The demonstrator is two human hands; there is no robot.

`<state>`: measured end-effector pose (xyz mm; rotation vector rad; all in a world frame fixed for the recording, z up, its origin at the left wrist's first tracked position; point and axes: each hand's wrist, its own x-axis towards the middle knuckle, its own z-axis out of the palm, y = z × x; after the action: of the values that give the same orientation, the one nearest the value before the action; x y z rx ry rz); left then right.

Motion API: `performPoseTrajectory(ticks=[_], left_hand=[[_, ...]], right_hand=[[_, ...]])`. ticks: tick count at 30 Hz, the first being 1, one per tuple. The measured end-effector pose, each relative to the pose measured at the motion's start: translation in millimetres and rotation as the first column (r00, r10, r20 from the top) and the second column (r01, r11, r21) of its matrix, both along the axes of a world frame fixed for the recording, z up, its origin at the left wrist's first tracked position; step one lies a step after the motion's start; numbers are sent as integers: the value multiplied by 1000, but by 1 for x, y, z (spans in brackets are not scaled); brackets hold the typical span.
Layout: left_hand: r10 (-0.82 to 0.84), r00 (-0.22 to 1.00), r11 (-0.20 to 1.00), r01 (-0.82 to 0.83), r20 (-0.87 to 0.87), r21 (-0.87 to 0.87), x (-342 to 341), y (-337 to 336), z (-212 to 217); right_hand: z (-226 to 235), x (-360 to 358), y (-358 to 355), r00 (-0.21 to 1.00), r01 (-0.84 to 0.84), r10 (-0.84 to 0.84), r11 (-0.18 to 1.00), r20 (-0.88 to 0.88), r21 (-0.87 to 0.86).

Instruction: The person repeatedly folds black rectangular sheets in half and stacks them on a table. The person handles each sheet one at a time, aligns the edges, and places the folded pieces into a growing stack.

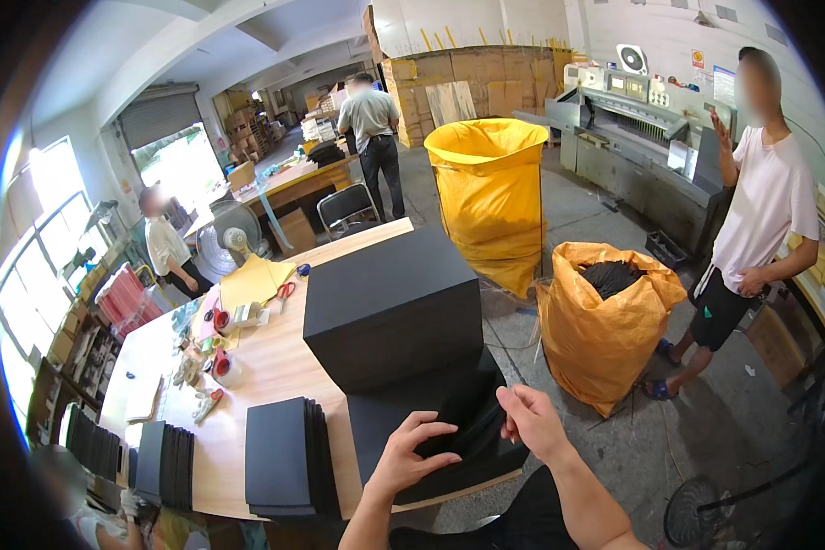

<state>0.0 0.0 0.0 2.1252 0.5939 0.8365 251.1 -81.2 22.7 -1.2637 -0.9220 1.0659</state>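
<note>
A low stack of black sheets (376, 426) lies at the table's near right edge, right in front of me. My left hand (417, 456) rests over it, thumb and fingers curved and spread apart. On the stack's right side my right hand (533, 422) is closed in a pinch at the raised edge of some black sheets. Those sheets bow up dark between my two hands, and how many are pinched cannot be told. Directly behind rises a tall squared block of black sheets (394, 316). To the left stands a smaller black stack (280, 454).
The wooden table (229, 403) also carries red-handled scissors (285, 291), tape rolls (225, 367) and more black stacks (163, 463). Beyond its right edge stand an orange sack (596, 339) of black scraps and a tall yellow sack (486, 202). A person (765, 192) stands at the right.
</note>
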Motion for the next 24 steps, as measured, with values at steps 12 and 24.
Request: performPoseTrajectory(ticks=[12, 24], left_hand=[[9, 1000, 997, -9, 5, 74, 10, -7, 12], [15, 999, 1000, -16, 33, 7, 7, -1, 7]], right_hand=[[5, -3, 3, 985, 24, -27, 1000, -172, -18], [-11, -1, -1, 996, 27, -19, 995, -88, 98]])
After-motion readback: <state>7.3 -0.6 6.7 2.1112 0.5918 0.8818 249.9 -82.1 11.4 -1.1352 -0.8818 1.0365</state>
